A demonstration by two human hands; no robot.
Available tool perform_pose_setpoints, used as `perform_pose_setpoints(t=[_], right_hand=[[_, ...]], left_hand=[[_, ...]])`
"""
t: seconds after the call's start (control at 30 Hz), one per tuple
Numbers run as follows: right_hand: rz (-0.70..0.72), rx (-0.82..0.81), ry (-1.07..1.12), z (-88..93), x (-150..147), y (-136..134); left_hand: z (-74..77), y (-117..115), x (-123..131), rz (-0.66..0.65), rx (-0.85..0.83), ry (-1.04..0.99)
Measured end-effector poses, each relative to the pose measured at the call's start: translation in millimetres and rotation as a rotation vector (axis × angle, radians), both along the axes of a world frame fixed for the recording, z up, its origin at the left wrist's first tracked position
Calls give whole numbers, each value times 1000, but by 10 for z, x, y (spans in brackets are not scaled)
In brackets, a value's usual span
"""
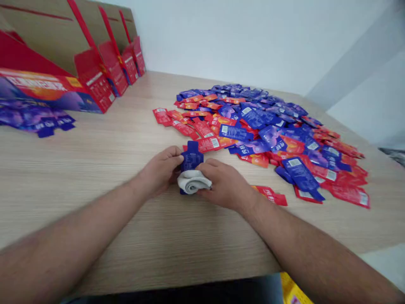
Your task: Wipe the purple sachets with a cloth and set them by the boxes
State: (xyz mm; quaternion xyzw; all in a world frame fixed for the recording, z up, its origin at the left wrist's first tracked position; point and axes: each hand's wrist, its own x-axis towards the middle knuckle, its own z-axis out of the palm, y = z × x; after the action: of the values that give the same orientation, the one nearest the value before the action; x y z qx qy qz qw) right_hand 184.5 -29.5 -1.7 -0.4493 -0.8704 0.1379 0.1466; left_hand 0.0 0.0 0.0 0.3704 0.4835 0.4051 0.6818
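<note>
My left hand (165, 169) pinches the left edge of a dark blue printed sachet (192, 159) with a narrow spout-like end pointing away from me. Closed around a rolled white cloth (193, 182), my right hand (221, 182) presses it against the near part of the same sachet. The cloth covers much of the sachet's lower half; a bit of blue shows below it. Just beyond my hands lies a red sachet (205, 145), and another red sachet (268, 194) is partly hidden behind my right wrist.
A big pile of blue and red sachets (259, 122) spreads over the right of the wooden table (152, 253). Open red cardboard boxes (95, 80) stand at the back left, with several blue-purple sachets (34, 118) before them. Something yellow (292, 291) shows below the front edge.
</note>
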Motion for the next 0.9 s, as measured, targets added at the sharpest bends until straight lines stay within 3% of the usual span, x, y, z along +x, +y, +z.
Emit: perform_pose_setpoints(t=[0.1,0.17,0.3,0.47,0.6,0.77,0.9], right_hand=[[157,-14,-87,-22,-44,-62],[158,-9,-97,-37,-42,-65],[8,11,-21,-62,-20,-43],[177,-14,-103,-75,-44,-67],[9,9,-32,-75,-23,-41],[143,-13,-93,-75,-12,-32],[6,38,-2,-81,26,-1]], left_hand=[[-75,-14,-34,-54,10,-11],[-110,-8,-44,-66,21,-19],[-135,22,-31,-31,39,-26],[-137,25,-21,-38,32,1],[-148,15,-27,0,52,-29],[-154,14,-28,-27,38,-25],[-145,21,-19,9,45,-25]])
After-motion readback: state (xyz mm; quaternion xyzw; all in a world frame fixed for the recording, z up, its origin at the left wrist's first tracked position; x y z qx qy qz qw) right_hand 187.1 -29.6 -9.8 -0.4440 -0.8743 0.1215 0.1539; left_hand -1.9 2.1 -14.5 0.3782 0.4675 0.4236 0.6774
